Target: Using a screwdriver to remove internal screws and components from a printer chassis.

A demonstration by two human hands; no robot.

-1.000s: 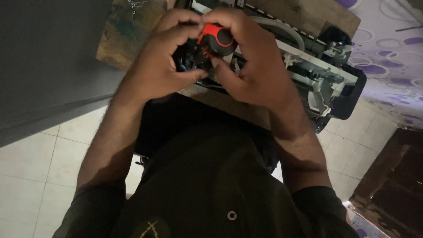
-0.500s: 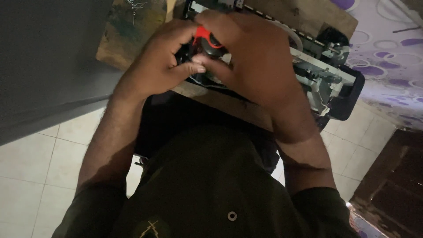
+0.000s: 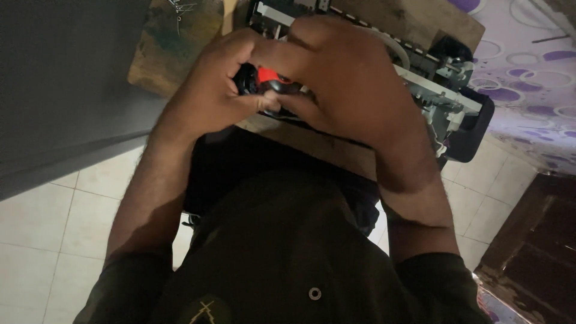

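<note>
Spreading under everything, one floor of pale square tiles fills the lower left, and one dark grey panel rises along the left edge. One purple cloth patterned with white rings covers the upper right, and one dark wooden piece of furniture stands at the lower right. One worn wooden board, stained green and brown, serves as the work surface at the top of the view; a few small metal bits lie near its far left corner, too small to count or make out. On this board rests one opened machine, a long frame of white and grey plastic with a toothed strip along its top rail, one pale tube looping over it, and one black block at its right end hanging past the board's edge. Two hands meet in front of that machine, over the near edge of the board. One left hand curls in from the left with its thumb pressed on the small part, and one right hand arches over from the right, fingers bent down around it. Between them sits one small black part with a bright red-orange cap, gripped by both hands at once and mostly hidden by the fingers, just in front of the machine's left end.
</note>
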